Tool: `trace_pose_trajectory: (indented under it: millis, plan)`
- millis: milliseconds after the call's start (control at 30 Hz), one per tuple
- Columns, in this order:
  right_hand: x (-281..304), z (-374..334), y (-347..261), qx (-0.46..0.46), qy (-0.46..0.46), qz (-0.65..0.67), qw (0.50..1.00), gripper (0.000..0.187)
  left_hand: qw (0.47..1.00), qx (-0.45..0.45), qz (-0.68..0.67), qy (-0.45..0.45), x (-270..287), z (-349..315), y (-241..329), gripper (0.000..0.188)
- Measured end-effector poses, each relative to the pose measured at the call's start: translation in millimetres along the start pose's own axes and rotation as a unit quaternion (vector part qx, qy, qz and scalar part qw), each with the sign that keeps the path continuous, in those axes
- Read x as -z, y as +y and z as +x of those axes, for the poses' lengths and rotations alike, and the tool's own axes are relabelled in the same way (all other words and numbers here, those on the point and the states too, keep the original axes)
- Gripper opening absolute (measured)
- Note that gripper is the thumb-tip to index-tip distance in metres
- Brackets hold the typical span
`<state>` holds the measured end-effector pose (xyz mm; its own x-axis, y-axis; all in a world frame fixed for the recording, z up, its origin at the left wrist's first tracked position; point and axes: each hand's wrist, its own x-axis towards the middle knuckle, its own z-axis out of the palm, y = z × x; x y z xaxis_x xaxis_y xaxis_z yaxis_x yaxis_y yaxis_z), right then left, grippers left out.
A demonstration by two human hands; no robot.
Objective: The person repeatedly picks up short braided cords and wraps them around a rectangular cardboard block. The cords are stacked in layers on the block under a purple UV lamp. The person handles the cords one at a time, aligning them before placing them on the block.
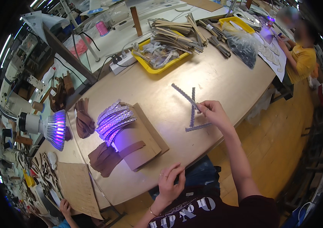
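My right hand [211,112] is closed in a pinch on a grey braided strip [183,94], which slants up to the left over the tabletop. An upright braided strip [193,114] lies beneath it, and another braided strip [197,127] runs sideways near my wrist. My left hand [171,181] rests by the table's near edge, fingers loosely bent and apart, with nothing seen in it. Left of centre stands a curved brown form [136,148]. A bundle of silvery braided strips [115,118] drapes over its far end, and flat brown strips [104,159] lie against its left side.
A lamp [51,129] casts purple light from the left. At the back are a yellow tray [161,68] of strips and plastic, bundled strips [174,36], a power strip [122,62] and a plastic bag [242,48]. A person in yellow [304,62] works at far right.
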<state>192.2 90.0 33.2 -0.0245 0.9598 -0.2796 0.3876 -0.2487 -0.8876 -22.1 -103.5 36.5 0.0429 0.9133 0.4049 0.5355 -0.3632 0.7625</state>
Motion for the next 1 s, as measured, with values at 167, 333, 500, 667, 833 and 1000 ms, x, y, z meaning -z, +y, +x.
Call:
trace_pose_trajectory:
  millis: [167,333,500,667,833,1000]
  plan:
    - [5,-36,-14,-0.005,-0.112,0.139,0.984,0.022,0.969,0.166,-0.185,-0.02,-15,40,-7,0.029]
    - [2,-59,-19,0.025,-0.181,0.118,0.976,0.021,0.872,0.254,-0.418,0.008,-26,83,-13,0.038]
    - [-7,-59,-17,0.04,-0.189,0.12,0.974,0.021,0.847,0.258,-0.463,0.025,-31,119,-27,0.037]
    - [-14,-49,-14,0.065,-0.194,0.198,0.959,0.039,0.835,0.285,-0.469,0.034,-28,139,-37,0.025]
    - [-21,-27,-17,-0.009,-0.074,0.195,0.978,0.062,0.822,0.306,-0.473,0.083,-13,132,-17,0.02]
    - [-19,-33,-32,0.052,-0.163,0.181,0.969,0.068,0.813,0.297,-0.492,0.09,7,122,-5,0.019]
